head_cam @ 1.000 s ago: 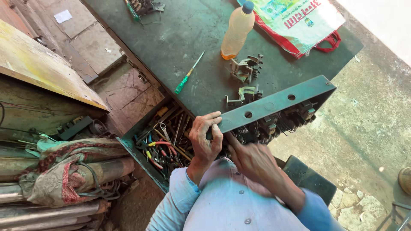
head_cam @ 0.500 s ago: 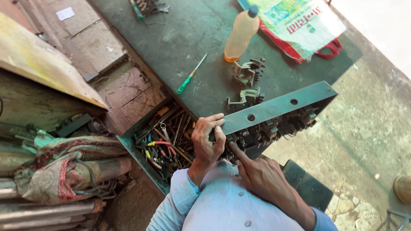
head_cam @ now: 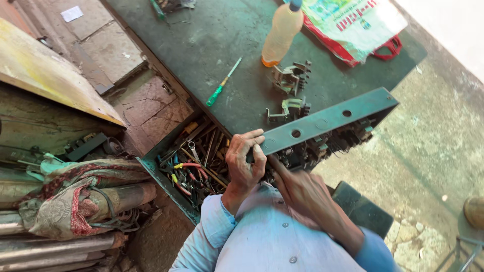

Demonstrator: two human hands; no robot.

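- The left hand (head_cam: 243, 163) is wrapped over the near end of a long grey-green metal switch box with round holes along its upper flange (head_cam: 327, 120); its fingers (head_cam: 252, 138) are curled shut over the flange edge, thumb underneath, propping the box on its side at the edge of the dark green metal workbench (head_cam: 222, 40).
- The right hand (head_cam: 302, 189) reaches into the open underside of the box, just below the left fingers. Its fingertips are buried among the dark contact parts and wires (head_cam: 322, 146), so whether they pinch anything cannot be told.
- Beyond the left fingertips, on the bench, lie two loose grey metal contact assemblies (head_cam: 290, 80), apart from the box. In my judgement some parts are already out, while much of the inner fitting is still mounted, so the work looks partly done.
- Farther off from the fingers lie a green-handled screwdriver (head_cam: 222, 85), untouched, and a clear plastic bottle of amber liquid with a blue cap (head_cam: 280, 35) beside a printed woven bag with red handles (head_cam: 353, 25).
- Just left of the left wrist an open green drawer (head_cam: 159, 176) holds a jumble of spanners, pliers and red and yellow handled tools (head_cam: 194, 161).
- The person wears a light blue shirt (head_cam: 262, 236).
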